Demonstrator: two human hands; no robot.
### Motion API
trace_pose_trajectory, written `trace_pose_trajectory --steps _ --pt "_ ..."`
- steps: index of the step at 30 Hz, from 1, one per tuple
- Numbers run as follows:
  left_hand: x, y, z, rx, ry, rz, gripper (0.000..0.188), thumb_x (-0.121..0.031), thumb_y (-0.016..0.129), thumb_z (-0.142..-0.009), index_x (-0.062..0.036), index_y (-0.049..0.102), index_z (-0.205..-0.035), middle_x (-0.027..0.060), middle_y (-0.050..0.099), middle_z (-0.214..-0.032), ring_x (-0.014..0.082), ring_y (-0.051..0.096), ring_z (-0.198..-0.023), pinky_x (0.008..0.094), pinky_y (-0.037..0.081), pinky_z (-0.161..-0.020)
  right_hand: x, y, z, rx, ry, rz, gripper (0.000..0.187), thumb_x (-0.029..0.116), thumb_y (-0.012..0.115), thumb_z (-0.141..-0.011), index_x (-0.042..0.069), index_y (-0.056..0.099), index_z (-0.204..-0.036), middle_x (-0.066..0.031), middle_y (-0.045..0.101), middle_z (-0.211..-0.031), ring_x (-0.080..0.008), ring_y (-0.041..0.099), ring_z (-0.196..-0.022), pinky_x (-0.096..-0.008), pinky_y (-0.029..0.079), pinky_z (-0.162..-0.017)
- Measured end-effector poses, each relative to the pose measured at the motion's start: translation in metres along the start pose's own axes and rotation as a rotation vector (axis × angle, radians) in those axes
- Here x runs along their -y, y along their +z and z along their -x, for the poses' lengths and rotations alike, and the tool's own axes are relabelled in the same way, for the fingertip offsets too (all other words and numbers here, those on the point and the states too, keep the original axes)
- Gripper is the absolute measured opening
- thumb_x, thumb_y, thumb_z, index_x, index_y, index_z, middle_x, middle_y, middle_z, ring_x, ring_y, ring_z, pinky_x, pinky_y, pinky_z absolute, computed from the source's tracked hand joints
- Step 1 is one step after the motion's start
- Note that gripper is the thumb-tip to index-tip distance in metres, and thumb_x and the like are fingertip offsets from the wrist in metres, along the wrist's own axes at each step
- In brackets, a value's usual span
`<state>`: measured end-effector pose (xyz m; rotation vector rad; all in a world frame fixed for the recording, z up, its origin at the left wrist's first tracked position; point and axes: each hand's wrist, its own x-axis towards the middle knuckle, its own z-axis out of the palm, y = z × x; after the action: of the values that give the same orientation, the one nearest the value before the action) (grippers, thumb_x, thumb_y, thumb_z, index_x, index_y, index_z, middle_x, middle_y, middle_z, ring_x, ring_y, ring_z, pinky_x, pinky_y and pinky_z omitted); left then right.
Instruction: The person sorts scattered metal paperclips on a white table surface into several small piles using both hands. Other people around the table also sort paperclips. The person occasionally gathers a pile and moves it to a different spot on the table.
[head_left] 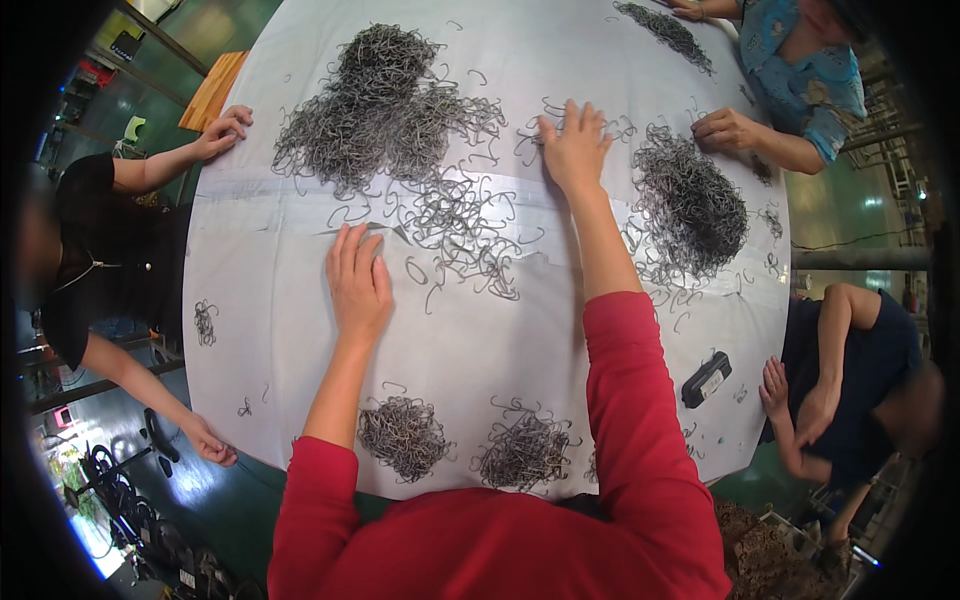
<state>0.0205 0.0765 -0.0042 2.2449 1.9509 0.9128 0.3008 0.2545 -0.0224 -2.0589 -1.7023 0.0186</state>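
My left hand [360,278] lies with its fingers stretched out on the white tabletop [480,350], beside a few loose wire hooks. Just to its right, many curved metal hooks [450,215] are strewn in a loose patch. Farther out, my right hand [578,148] is spread over a thin scatter of hooks [620,128], palm down. That hand is between the big dark heap of hooks [375,110] at the far left and another dense heap [695,205] on the right. Neither hand shows anything gripped in it.
Two smaller piles of hooks, one left [403,438] and one right [524,450], sit near the front edge. A black oblong object [706,380] with a pale label lies at the right. Co-workers' hands rest around the table; one hand [728,130] touches the right heap.
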Motion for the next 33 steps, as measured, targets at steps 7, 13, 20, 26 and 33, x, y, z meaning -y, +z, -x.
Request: trace_pose_trajectory --steps 7,13,20,26,33 --pt "0.002 -0.003 0.003 -0.005 0.009 -0.008 0.025 -0.007 0.050 -0.085 -0.0030 0.057 -0.109 0.0123 0.050 -0.125 0.0334 0.038 -0.126 0.0463 0.030 -0.103 0.030 0.000 0.017 0.047 -0.331 -0.205 0.057 0.047 0.045 -0.092 0.012 0.042 -0.136 -0.0196 0.031 -0.145 -0.0345 0.022 -0.137 -0.0525 0.013 -0.111" --pt "0.001 0.000 0.000 0.011 0.017 -0.012 0.026 -0.007 0.050 -0.086 -0.0030 0.057 -0.110 0.0122 0.050 -0.126 0.0334 0.039 -0.126 0.0465 0.030 -0.103 -0.018 0.000 -0.002 0.103 0.019 -0.008 0.060 0.045 0.041 -0.093 0.007 0.036 -0.139 -0.0217 0.029 -0.145 -0.0355 0.021 -0.137 -0.0539 0.014 -0.110" --pt "0.005 0.001 0.004 -0.012 0.047 -0.038 0.025 -0.008 0.049 -0.086 -0.0031 0.057 -0.110 0.0115 0.051 -0.124 0.0328 0.040 -0.125 0.0455 0.030 -0.103 0.009 -0.058 0.122 0.071 -0.188 -0.226 0.058 0.041 0.053 -0.089 0.010 0.041 -0.136 -0.0217 0.027 -0.146 -0.0387 0.020 -0.137 -0.0543 0.013 -0.110" --pt "0.004 0.004 0.003 -0.036 0.077 -0.040 0.025 -0.008 0.049 -0.087 -0.0032 0.057 -0.109 0.0112 0.052 -0.124 0.0331 0.041 -0.124 0.0457 0.030 -0.102 -0.126 -0.101 0.171 -0.091 0.283 0.158 0.061 0.038 0.055 -0.088 0.005 0.038 -0.137 -0.0222 0.024 -0.146 -0.0420 0.015 -0.137 -0.0557 0.011 -0.110" --pt "0.005 0.006 0.004 -0.038 0.090 -0.044 0.024 -0.009 0.050 -0.087 -0.0033 0.057 -0.109 0.0115 0.052 -0.124 0.0337 0.041 -0.124 0.0456 0.031 -0.102 -0.057 -0.119 0.187 0.144 -0.005 -0.260 0.059 0.029 0.057 -0.089 0.001 0.037 -0.136 -0.0244 0.027 -0.143 -0.0393 0.026 -0.134 -0.0516 0.020 -0.109"
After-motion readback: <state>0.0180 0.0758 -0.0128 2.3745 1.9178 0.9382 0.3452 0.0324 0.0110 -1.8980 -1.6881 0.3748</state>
